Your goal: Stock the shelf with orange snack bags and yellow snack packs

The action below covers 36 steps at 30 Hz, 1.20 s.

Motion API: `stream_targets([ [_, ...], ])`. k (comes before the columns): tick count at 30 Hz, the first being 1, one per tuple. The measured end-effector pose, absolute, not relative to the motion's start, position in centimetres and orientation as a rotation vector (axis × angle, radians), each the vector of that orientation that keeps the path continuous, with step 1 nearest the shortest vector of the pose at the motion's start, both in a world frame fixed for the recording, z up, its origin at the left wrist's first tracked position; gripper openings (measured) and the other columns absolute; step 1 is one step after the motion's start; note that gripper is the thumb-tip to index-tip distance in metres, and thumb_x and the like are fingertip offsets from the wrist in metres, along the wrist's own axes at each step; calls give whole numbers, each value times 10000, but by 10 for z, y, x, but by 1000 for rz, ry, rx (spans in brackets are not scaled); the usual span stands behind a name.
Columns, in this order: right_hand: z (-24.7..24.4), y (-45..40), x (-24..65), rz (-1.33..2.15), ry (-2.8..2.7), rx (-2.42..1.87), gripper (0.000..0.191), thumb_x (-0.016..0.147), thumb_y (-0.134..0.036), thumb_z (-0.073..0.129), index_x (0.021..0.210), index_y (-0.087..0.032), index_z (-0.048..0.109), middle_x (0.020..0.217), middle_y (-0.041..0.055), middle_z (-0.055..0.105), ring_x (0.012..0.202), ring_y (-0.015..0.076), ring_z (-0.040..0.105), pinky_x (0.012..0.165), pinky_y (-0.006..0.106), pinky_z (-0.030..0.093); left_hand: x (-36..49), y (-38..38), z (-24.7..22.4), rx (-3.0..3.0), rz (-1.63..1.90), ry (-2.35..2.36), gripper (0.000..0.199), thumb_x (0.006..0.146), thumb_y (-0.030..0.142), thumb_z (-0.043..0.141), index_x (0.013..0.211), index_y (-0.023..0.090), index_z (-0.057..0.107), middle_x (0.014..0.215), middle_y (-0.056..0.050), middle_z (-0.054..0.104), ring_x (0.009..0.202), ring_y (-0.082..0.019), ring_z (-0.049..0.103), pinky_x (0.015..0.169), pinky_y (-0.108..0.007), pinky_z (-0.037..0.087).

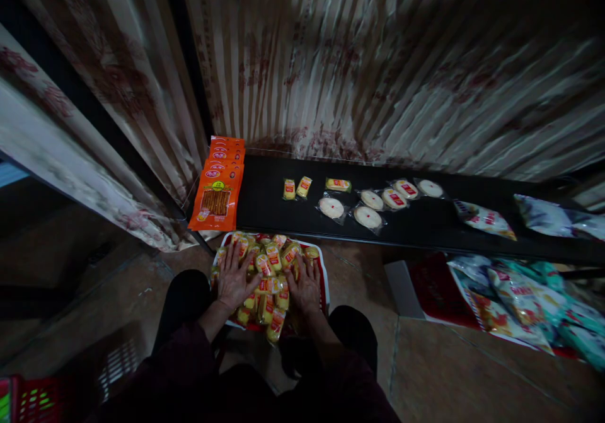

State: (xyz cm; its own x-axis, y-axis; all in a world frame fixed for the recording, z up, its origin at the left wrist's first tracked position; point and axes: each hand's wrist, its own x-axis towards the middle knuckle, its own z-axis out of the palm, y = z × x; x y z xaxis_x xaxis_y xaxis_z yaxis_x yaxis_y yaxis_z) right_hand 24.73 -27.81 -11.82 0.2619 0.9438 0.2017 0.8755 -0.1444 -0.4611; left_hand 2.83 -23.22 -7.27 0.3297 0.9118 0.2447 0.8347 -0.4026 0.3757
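Note:
A box (324,278) with a white rim, filled with small yellow wrapped cakes (265,284), stands between my knees. My left hand (235,279) lies palm down with fingers spread on the cakes at the left side. On the right side of the heap rests my right hand (305,285), its fingers stretched out over the cakes. Neither hand is closed around a cake. Just beyond the box, two small yellow cakes (297,188) and another yellow cake (338,185) lie on the black shelf (265,212).
Orange snack packets (216,186) overlap at the shelf's left end. Round white wrapped biscuits (368,216) and a white bag (484,219) lie farther right. Below, a red box (437,290) holds several snack bags (520,297). A red basket (40,401) stands lower left. Curtains (302,63) hang behind.

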Motion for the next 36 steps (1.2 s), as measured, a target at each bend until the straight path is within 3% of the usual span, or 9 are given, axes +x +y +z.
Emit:
stream_targets([
  [3, -117, -279, 249, 221, -1618, -2056, 573, 901, -472, 393, 1395, -181, 407, 1423, 131, 454, 1370, 291, 318, 1100, 537, 259, 32, -237, -68, 2409, 726, 1542, 504, 851, 392, 528, 1311, 189, 525, 1495, -145, 345, 1429, -328, 168, 1127, -517, 220],
  [6, -114, -279, 248, 218, -1565, -2082, 555, 906, -472, 371, 1391, -206, 418, 1451, 114, 421, 1396, 310, 254, 1090, 562, 255, 34, -245, -63, 2452, 688, 1336, 369, 907, 272, 434, 1239, 212, 582, 1435, -107, 448, 1420, -260, 226, 1115, -450, 289],
  [9, -111, -279, 244, 175, -1544, -2066, 520, 925, -428, 330, 1369, -183, 447, 1460, 121, 404, 1400, 306, 240, 1094, 564, 244, 36, -255, -62, 2518, 515, 1055, 387, 890, 319, 485, 1257, 219, 560, 1409, -87, 486, 1401, -253, 277, 1103, -435, 325],
  [14, -98, -281, 237, 134, -1498, -1979, 485, 946, -361, 276, 1332, -138, 470, 1441, 154, 414, 1381, 281, 286, 1084, 551, 280, 38, -261, -68, 2483, 452, 1039, 448, 890, 280, 471, 1331, 202, 476, 1385, -96, 512, 1365, -246, 349, 1087, -454, 350],
  [19, -60, -283, 228, 274, -1409, -1802, 483, 942, -408, 302, 1301, -151, 498, 1381, 145, 481, 1336, 264, 362, 1098, 526, 286, 45, -253, -63, 2260, 748, 1180, 407, 923, 280, 413, 1313, 185, 482, 1271, -107, 598, 1212, -214, 528, 1020, -407, 448],
  [21, -41, -282, 221, 465, -1309, -1756, 482, 934, -451, 330, 1293, -185, 511, 1323, 125, 543, 1260, 247, 462, 1076, 485, 337, 51, -248, -56, 2145, 852, 1293, 392, 935, 293, 392, 1301, 191, 490, 1228, -109, 619, 1151, -209, 571, 977, -391, 484],
  [26, -10, -277, 196, 960, -1034, -1592, 492, 878, -534, 448, 1280, -263, 534, 1286, 66, 593, 1183, 219, 552, 1025, 394, 419, 64, -240, -33, 2148, 968, 1388, 380, 924, 289, 422, 1282, 204, 515, 1219, -106, 593, 1167, -224, 537, 1010, -412, 450],
  [32, 2, -269, 179, 1074, -888, -1455, 618, 793, -520, 599, 1329, -230, 496, 1258, 79, 614, 1167, 231, 562, 1001, 380, 441, 68, -239, -20, 2223, 1022, 1293, 460, 891, 231, 443, 1348, 179, 449, 1280, -134, 507, 1217, -248, 464, 1039, -445, 403],
  [36, -5, -265, 180, 1073, -797, -1417, 551, 765, -492, 636, 1248, -235, 572, 1218, 69, 636, 1116, 230, 587, 986, 382, 451, 65, -238, -19, 2153, 1029, 1134, 481, 887, 232, 425, 1362, 158, 418, 1333, -146, 467, 1267, -240, 420, 1071, -440, 366],
])
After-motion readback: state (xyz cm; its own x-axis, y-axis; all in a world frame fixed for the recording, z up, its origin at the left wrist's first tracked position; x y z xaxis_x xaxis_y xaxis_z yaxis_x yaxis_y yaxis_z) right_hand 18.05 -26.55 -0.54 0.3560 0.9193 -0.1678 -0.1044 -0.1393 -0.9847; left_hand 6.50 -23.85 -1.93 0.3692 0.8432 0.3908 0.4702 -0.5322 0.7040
